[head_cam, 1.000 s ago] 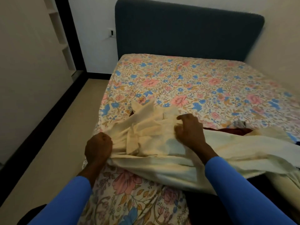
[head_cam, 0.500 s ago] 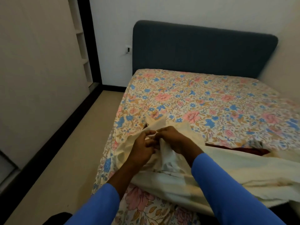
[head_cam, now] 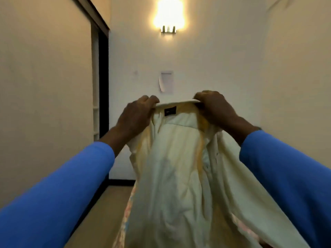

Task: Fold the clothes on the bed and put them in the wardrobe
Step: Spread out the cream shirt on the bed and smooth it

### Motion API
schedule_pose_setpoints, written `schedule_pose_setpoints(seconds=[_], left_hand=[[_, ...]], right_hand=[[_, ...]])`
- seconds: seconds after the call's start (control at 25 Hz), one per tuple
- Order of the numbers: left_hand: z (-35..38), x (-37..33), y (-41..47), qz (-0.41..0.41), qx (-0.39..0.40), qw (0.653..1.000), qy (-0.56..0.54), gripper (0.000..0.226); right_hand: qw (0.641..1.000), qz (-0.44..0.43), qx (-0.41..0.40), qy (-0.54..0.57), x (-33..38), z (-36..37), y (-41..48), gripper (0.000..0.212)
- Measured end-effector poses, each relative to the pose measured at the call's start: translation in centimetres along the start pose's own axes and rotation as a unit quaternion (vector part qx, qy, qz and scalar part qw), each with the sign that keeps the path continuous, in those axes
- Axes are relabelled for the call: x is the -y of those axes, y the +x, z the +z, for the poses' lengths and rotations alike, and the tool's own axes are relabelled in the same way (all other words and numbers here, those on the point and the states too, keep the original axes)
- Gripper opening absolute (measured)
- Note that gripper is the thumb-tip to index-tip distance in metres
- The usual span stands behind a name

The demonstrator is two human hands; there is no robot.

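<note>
Left hand (head_cam: 136, 113), right hand (head_cam: 215, 108): fingers (head_cam: 152, 100) curled, pinching collar (head_cam: 177, 103) of cream shirt (head_cam: 175, 167), held up at centre. Shirt hangs unfolded toward 6 o'clock over bed (head_cam: 127, 210). Fold not yet done; wardrobe step left.

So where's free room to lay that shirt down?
Only the bare floor strip between the left wall panel and the bed edge shows free. The shirt, gripped at its collar by left hand and right hand, hides the bed's top.

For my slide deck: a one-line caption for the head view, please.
The left hand and right hand hold a cream shirt up by its collar below a lit wall lamp.
</note>
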State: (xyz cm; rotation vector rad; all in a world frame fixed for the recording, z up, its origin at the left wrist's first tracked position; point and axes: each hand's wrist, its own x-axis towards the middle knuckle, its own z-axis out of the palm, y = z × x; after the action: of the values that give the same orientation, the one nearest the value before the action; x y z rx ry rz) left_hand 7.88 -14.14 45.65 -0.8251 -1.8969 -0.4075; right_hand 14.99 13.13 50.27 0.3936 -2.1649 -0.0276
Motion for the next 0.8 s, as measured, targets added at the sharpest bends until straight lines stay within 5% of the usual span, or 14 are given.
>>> schedule_pose_setpoints(seconds=[0.2,0.32,0.4,0.48,0.56,0.6,0.68,0.8], left_hand=[[-10.9,-0.9,6.3,-0.143,-0.087,0.982,0.083,0.021],[-16.0,-2.5,7.2,-0.123,-0.149,0.981,0.005,0.038],[-20.6,-2.2,8.5,-0.149,-0.006,0.967,-0.205,0.045],[-24.2,-0.5,10.0,-0.201,0.189,0.857,-0.436,0.06],[-24.5,1.8,11.5,-0.222,0.276,0.785,-0.508,0.075],[-23.5,2.4,12.1,-0.24,0.303,0.786,-0.483,0.074],[-19.4,2.7,12.2,-0.297,0.318,0.838,-0.328,0.063],[-8.9,2.6,10.1,-0.346,0.153,0.921,-0.097,0.045]], right_hand=[[0.98,0.11,-0.153,0.065,-1.7,-12.1,2.6,0.035],[0.965,0.175,-0.142,0.137,-2.3,-17.9,1.4,0.049],[0.92,0.218,0.007,0.325,-3.2,-22.5,0.0,0.054],[0.837,0.211,0.166,0.476,-3.7,-25.9,-1.7,0.07],[0.767,0.224,0.203,0.566,-4.7,-26.1,-1.9,0.081],[0.773,0.254,0.204,0.545,-5.4,-24.9,-1.6,0.082],[0.865,0.315,0.17,0.35,-7.2,-20.5,-0.8,0.073],[0.931,0.346,0.041,0.107,-9.6,-9.8,-0.7,0.049]])
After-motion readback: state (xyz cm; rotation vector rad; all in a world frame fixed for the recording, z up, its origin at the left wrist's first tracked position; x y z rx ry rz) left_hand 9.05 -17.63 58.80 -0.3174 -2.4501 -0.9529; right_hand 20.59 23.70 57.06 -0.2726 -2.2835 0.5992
